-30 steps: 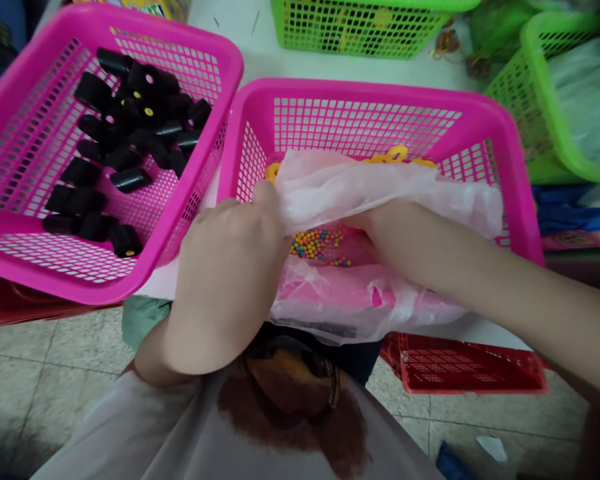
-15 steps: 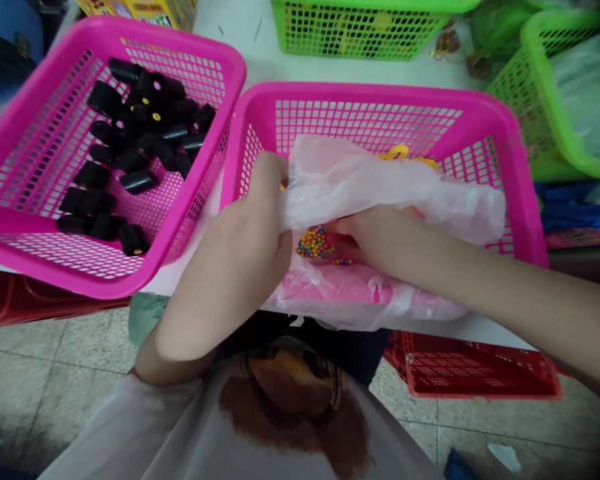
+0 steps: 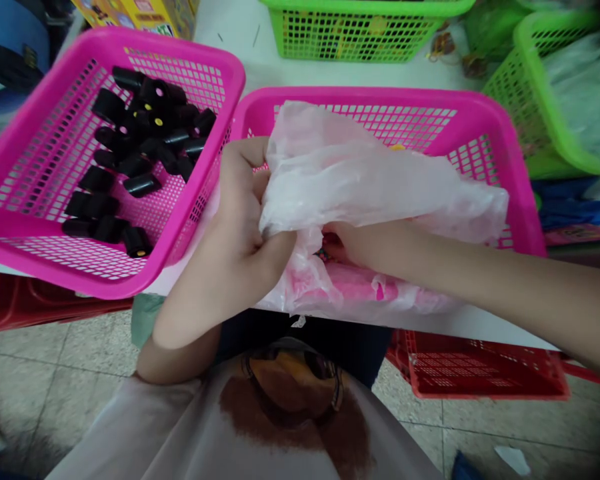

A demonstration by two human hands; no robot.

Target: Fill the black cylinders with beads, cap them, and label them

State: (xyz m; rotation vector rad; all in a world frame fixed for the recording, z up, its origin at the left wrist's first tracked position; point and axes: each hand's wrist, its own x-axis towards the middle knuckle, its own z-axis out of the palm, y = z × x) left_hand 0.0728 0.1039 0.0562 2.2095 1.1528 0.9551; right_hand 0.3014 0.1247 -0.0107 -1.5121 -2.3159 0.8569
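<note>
A thin white plastic bag (image 3: pixel 350 177) lies in the right-hand pink basket (image 3: pixel 510 137), its near side spilling over the basket's front rim. My left hand (image 3: pixel 253 227) is closed on the bag's left edge, thumb toward me and fingers partly behind the film. Inside the bag's mouth is my right hand (image 3: pixel 347 240), under the raised flap, its fingertips mostly hidden. A few small multicoloured beads (image 3: pixel 322 255) show beside those fingers. Whether the right hand holds any cannot be made out. Something yellow (image 3: pixel 397 147) peeks out behind the bag.
Another pink basket (image 3: pixel 180 263) at left holds several black cylindrical pieces (image 3: pixel 143 185). Green baskets (image 3: pixel 350 50) stand at the back and right. A yellow box (image 3: pixel 145 17) sits at the back left. Red crates (image 3: pixel 485 373) are below the table edge.
My left hand has moved left and pulled the bag's edge with it, raising the flap. My right hand has gone slightly left and deeper in, and most beads are now covered.
</note>
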